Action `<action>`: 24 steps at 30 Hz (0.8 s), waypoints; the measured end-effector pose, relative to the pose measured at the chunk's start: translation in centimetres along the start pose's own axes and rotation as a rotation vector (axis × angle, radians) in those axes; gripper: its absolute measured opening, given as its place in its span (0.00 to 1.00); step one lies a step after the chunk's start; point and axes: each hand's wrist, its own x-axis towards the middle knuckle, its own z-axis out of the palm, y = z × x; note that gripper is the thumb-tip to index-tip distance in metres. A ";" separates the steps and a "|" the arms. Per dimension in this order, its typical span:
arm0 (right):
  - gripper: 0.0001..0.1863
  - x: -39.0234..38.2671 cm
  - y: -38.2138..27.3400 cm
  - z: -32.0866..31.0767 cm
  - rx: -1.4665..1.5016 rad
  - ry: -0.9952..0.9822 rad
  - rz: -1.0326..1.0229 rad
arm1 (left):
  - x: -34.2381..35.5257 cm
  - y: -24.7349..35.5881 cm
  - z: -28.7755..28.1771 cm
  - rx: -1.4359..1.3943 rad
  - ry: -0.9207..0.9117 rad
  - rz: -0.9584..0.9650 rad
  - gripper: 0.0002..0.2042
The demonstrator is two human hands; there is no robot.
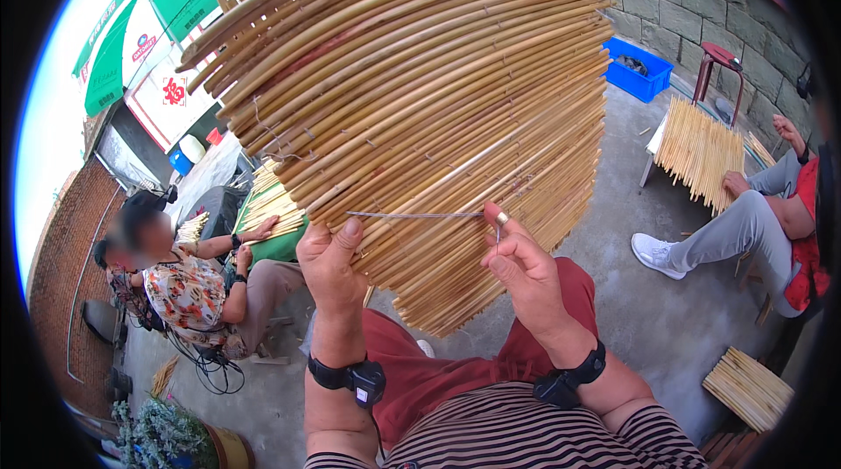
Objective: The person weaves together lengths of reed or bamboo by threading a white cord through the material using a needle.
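Note:
A large mat of straw-coloured reed stalks [438,119], laid side by side and stitched with thread, tilts up in front of me above my lap. My left hand [335,263] grips its near left edge, thumb on the front and fingers hidden behind. A pale thread [412,215] stretches taut across the stalks toward my right hand [526,272]. That hand is closed, with the thread pinched at its fingers and its end looping down over them. A gold thimble ring [502,218] sits on one finger. Loose thread [276,141] curls on the mat's left side.
At left, a person in a floral shirt [184,289] works over reeds on a green-covered table [280,244]. At right, a seated person in grey trousers [745,232] is beside another reed mat [696,154]. A blue crate [638,75], red stool [720,56], reed bundle [747,388] and potted plant [162,434] stand around.

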 end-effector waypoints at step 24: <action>0.04 -6.8 1.9 -4.0 -0.676 -0.582 -0.226 | -11.7 -16.2 -3.2 1.380 -0.604 0.523 0.20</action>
